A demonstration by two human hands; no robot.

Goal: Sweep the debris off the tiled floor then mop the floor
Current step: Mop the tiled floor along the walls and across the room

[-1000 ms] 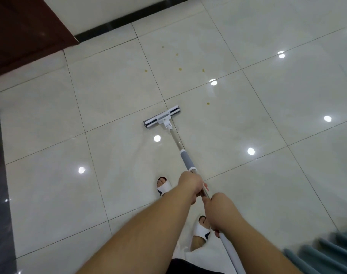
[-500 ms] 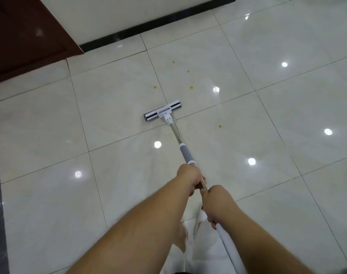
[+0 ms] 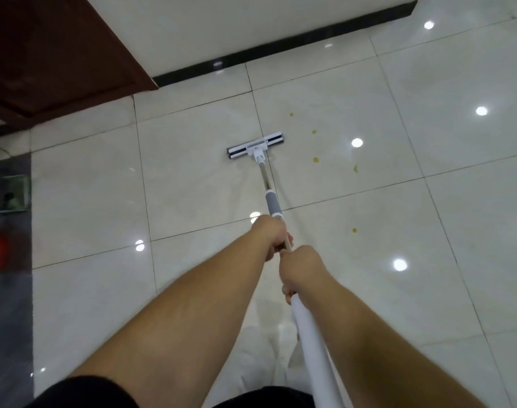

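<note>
Closest to you, your right hand has its fingers wrapped tight around the mop handle, just above the thick white lower sleeve. Just ahead of those fingers, your left hand is clamped on the metal part of the same handle, the two hands nearly touching. Beyond your left fingers comes the grey grip section, then bare shaft, then the mop head, lying flat on the tiled floor across a grout line.

You look to be in the mopping step, not the sweeping one. Off to the right of the mop head, well ahead of your fingers, several small yellowish spots mark the tiles, and one more sits nearer, out to the right of your left hand. Your next move probably calls for swinging the head rightward over those spots while keeping it flat and pressed down.

Farther on, a dark skirting strip runs along the wall, with a brown door at far left.

Your feet are hidden under your arms and pale clothing. At the left edge a dark mat and a red blurred object are cut off and too smeared to identify. Whether the spots are wet or dried you cannot tell.
</note>
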